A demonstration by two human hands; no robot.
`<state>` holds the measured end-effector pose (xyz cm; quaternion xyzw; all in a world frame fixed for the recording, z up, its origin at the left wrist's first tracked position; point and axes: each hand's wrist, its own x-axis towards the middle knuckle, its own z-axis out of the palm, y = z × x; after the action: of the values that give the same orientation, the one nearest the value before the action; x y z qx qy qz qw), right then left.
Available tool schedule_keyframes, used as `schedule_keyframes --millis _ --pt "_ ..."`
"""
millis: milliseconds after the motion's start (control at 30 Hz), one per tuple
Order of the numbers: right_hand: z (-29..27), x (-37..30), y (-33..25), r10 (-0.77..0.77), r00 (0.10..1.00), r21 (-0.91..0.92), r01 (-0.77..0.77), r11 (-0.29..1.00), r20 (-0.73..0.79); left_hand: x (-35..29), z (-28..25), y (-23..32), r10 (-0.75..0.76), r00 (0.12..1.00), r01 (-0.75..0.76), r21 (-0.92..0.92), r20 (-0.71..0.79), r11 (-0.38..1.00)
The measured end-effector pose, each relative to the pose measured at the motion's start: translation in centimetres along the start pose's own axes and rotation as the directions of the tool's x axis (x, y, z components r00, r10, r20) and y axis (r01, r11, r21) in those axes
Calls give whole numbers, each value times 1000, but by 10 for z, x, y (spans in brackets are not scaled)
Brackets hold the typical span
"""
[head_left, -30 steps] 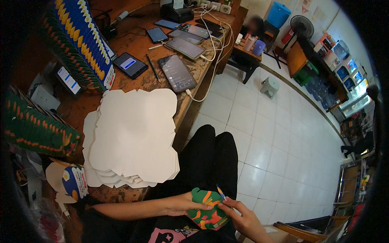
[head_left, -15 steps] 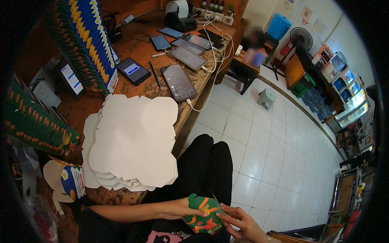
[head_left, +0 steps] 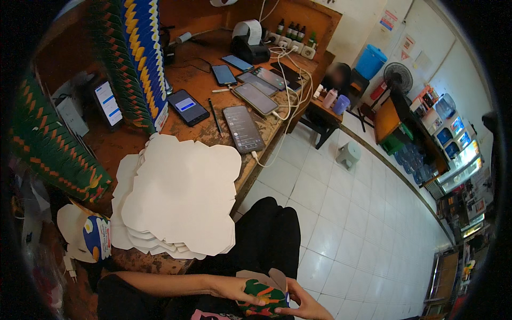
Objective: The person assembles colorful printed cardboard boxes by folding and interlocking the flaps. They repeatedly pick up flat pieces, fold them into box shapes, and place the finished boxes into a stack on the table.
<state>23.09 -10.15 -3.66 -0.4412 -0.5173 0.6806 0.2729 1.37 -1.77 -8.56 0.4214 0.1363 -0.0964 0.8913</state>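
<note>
At the bottom centre of the frame, a small green-and-orange printed carton (head_left: 262,295) sits between both hands over the lap, its flaps up and its top not yet closed. By its look the folding is partly done. The left hand (head_left: 230,288) clasps the carton's left side in its grip; the right hand (head_left: 305,304) pinches its right edge. Above, a stack of flat white blanks (head_left: 178,197) waits on the table (head_left: 197,85) beside rows of finished cartons (head_left: 50,149).
</note>
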Motion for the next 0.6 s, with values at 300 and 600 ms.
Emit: schedule_keyframes --millis 300,600 --pt "-28 17 -13 -119 909 -8 126 992 -399 -33 29 69 746 490 -298 718 -451 629" --pt "11 66 -47 -334 913 86 362 928 -234 -80 58 70 729 320 -411 605 -605 682"
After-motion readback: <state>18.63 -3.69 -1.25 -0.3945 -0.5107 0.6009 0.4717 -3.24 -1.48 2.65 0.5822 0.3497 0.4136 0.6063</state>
